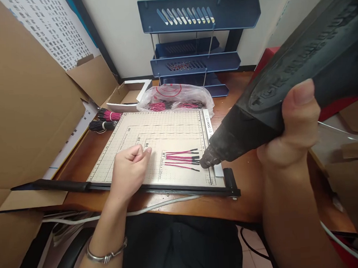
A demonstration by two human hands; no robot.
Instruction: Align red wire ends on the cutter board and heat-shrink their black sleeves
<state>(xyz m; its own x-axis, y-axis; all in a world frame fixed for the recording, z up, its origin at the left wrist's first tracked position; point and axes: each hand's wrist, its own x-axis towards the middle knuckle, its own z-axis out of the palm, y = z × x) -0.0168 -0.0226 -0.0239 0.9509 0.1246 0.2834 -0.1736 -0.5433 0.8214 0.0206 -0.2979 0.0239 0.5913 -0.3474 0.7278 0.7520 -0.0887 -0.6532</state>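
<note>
My right hand point(300, 123) is wrapped round a large black heat gun point(255, 94). Its nozzle points down and left, close to the black-sleeved ends of several short red-and-black wires point(182, 158). These wires lie side by side on the cream gridded board of a paper trimmer point(172, 126). Left of them, over the same board, my left hand point(131, 168) is closed in a fist, with nothing visible in it. What the right palm and other fingers do is mostly hidden.
Behind the board lie a clear plastic bag point(177, 96) of wires, tied wire bundles point(103, 125) and a small open box point(129, 92). A blue tiered rack point(196, 63) stands at the back. Cardboard point(24, 98) rises on the left; the trimmer's handle point(61, 185) juts out there.
</note>
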